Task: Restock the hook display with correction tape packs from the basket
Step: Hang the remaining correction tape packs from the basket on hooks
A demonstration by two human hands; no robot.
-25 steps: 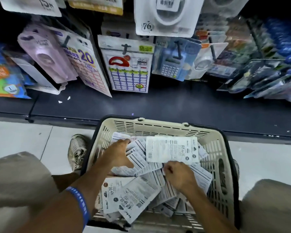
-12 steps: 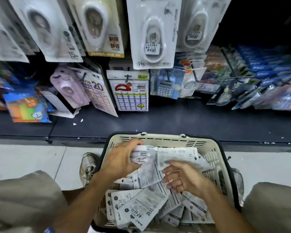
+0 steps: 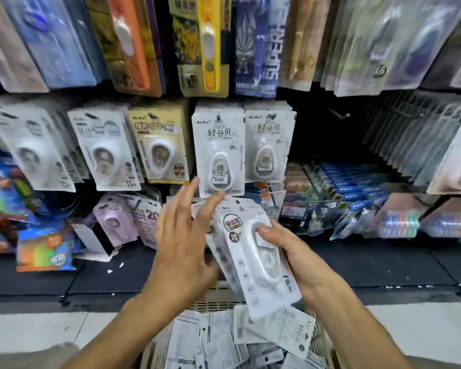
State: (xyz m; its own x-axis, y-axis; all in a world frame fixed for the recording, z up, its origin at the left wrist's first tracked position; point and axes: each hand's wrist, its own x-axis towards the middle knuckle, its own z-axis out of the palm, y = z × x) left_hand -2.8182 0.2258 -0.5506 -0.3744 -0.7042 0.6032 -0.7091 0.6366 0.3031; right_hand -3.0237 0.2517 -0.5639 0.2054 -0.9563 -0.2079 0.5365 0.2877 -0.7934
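- The right hand (image 3: pixel 290 251) gripped a small stack of correction tape packs (image 3: pixel 253 257), thumb curled over the white dispenser blister on the front pack and fingers wrapped behind the cards.
- The stack stood tilted, its top leaning left, held above the beige plastic basket (image 3: pixel 216 299) and in front of the dark lower shelf (image 3: pixel 370 262).
- The left hand (image 3: pixel 183 243) was spread flat with fingers straight and slightly fanned, its palm side against the left edge of the held stack; whether it actually pressed the cards could not be told.
- The left fingertips (image 3: pixel 194 182) reached up to the bottom edge of a hanging white BoBo correction tape pack (image 3: pixel 218 150) on the hook display.
- A second BoBo pack row (image 3: pixel 268 145) hung just to the right of that one, and beside it was a dark gap with a bare hook (image 3: pixel 339 115).
- More correction tape packs lay loose in the basket (image 3: pixel 218 339), mostly back side up, showing printed text.
- Orange and yellow utility knife packs (image 3: pixel 209 43) hung on the row above.
- Purple tape packs (image 3: pixel 112 222) leaned on the lower shelf at left.
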